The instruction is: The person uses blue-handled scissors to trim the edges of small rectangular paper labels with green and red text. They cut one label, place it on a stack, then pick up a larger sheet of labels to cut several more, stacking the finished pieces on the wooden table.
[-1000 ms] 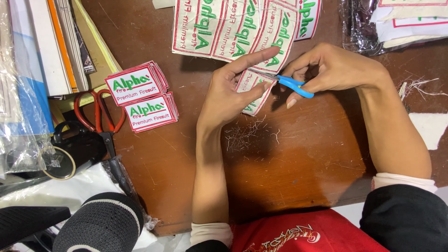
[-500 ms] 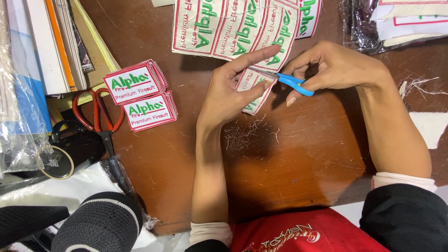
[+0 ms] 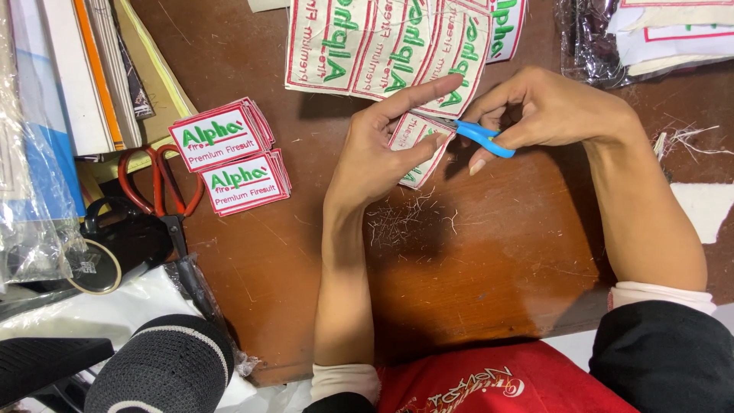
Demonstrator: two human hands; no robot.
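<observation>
**Thread snips at the edge of an embroidered patch**

The right hand (image 3: 554, 107) is clenched on blue-handled thread snips (image 3: 480, 136), its grip closed round the handle, the tip meeting the upper edge of a small embroidered patch (image 3: 417, 147). The left hand (image 3: 378, 149) pinches that patch between thumb and fingers, forefinger stretched along its top.

Just above the patch lies a strip of uncut patches (image 3: 382, 42), white rectangles with red borders and green lettering. Well to the left of the patch sit two stacks of finished patches (image 3: 229, 157), same colours. Beyond them lie red-handled scissors (image 3: 157, 187), and further left, upright folders and books (image 3: 84, 69). Right of the patch, at the top, a clear bag (image 3: 592, 38) holds more white pieces.

Loose thread clippings (image 3: 405, 222) lie just below the patch on the worn brown wooden counter (image 3: 497, 260).
</observation>
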